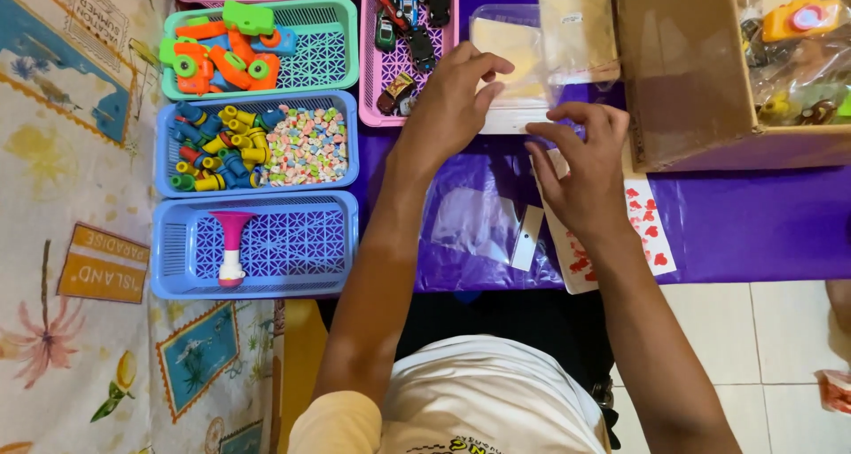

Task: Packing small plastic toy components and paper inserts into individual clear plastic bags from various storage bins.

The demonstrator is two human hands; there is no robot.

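My left hand (448, 104) rests on a clear plastic bag (510, 50) with a white strip along its near edge, fingers curled on that edge. My right hand (589, 166) pinches the same white edge from the right, thumb and fingers closed on it. The bag lies on a purple sheet (736, 223). Under my right wrist lies a white card with red hearts (651, 228). Another clear flat bag (483, 228) lies on the purple sheet between my forearms.
Left stand baskets: a blue one with a pink trumpet toy (232, 241), a blue one with small whistles and pastel beads (306, 144), a green one with orange toys (226, 46), a pink one with toy cars (408, 19). A cardboard box (687, 73) holds bagged toys at right.
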